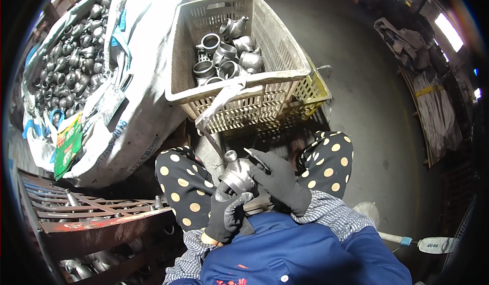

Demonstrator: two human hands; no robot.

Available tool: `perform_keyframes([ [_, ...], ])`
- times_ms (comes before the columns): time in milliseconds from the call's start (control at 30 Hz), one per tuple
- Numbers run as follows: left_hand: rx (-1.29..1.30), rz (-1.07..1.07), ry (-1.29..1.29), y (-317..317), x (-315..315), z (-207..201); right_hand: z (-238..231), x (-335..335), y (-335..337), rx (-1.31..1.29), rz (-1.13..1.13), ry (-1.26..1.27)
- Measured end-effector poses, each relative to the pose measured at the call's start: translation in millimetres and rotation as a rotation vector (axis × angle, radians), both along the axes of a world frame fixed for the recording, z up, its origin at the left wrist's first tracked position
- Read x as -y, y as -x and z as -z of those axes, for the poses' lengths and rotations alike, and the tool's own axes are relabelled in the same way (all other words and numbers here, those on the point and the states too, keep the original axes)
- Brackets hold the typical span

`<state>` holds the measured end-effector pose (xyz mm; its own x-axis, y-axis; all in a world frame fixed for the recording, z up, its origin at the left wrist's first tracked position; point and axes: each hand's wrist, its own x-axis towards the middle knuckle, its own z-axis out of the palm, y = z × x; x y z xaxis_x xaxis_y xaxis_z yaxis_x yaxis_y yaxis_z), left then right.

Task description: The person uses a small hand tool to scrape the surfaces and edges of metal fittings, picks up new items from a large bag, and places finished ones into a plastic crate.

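Observation:
A grey metal casting, round-bodied with a short neck and a ringed opening, is held in front of my lap. My left hand, in a dark grey glove, is closed around its lower side. In a matching glove, my right hand is beside the casting's right side, fingers bent around a thin stick-like tool. Only the tool's pale pointed tip shows; the rest is hidden by the glove. Whether that tip touches the casting I cannot tell.
A slatted plastic crate holding several similar castings stands ahead, above a yellow crate. At left are a large white woven sack full of castings and a rusty metal rack. Folded sacks lie far right.

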<state>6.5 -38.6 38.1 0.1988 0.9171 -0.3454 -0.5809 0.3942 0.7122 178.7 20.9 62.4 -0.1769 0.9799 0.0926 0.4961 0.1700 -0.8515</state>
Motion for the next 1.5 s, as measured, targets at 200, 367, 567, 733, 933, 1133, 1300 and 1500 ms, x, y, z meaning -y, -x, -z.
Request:
perform_keyframes([
  [200, 0.197, -0.09, 0.1, 3, -1, 0, -10, 0, -6, 0.096, -0.157, -0.048],
  [367, 0.625, -0.037, 0.144, 20, -9, 23, 30, 23, -31, -0.082, -0.109, 0.01],
  [567, 0.843, -0.129, 0.284, 21, -15, 28, 19, 35, -36, -0.536, -0.082, 0.961],
  [733, 0.819, -0.102, 0.33, 13, -21, 24, 36, 37, -35, -0.72, -0.176, 0.976],
  [933, 0.176, 0.016, 0.305, 34, -15, 29, 18, 32, -36, -0.967, -0.12, 0.952],
  [1133, -0.208, -0.277, -0.004, 36, -19, -8, 20, 32, -49, -0.956, -0.147, 1.024],
  [1300, -0.544, -0.172, -0.423, 14, -32, 1, 9, 31, -36, -0.882, -0.133, 0.974],
  [1500, -0.377, -0.273, -0.187, 9, -43, 9, 11, 33, -39, -0.866, -0.117, 0.969],
])
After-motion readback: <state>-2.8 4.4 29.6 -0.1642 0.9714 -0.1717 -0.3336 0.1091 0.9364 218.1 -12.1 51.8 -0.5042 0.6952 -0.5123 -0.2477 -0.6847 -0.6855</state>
